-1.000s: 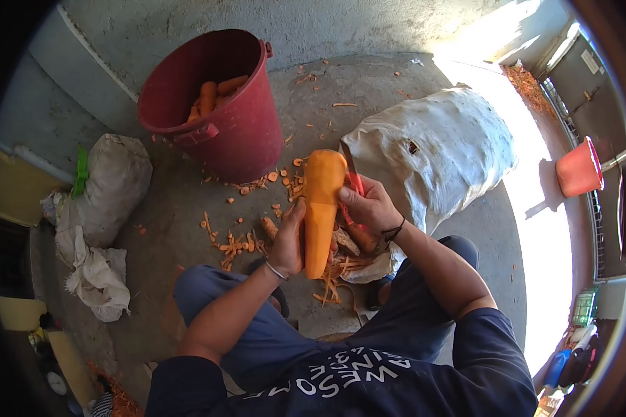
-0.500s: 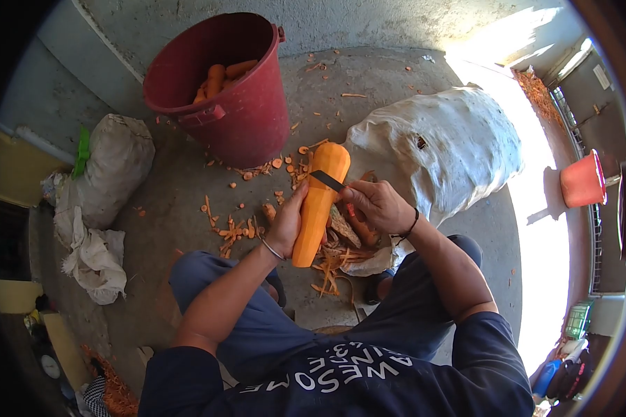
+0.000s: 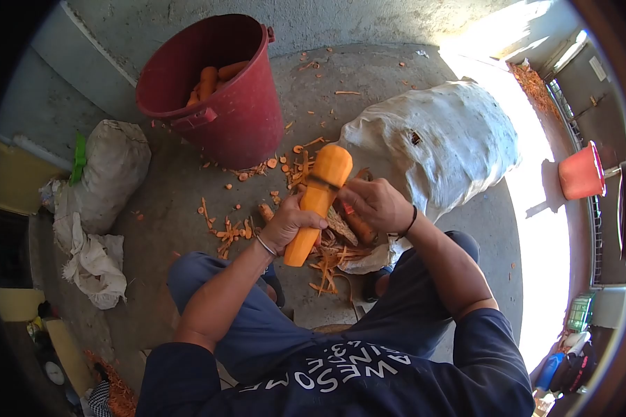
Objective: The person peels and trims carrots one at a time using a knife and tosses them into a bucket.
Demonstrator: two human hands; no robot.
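Head view: left hand [image 3: 290, 224] around carrot [image 3: 300, 247].

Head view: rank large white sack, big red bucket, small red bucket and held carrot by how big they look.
1. Large white sack and big red bucket: too alike to rank.
2. Held carrot, nearer the camera.
3. Small red bucket.

Two hands [image 3: 291, 224], one blade [image 3: 321, 183], two buckets [image 3: 247, 128].

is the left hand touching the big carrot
Touching: the head view shows the left hand gripping the big carrot, its thumb lying across the carrot's visible face.
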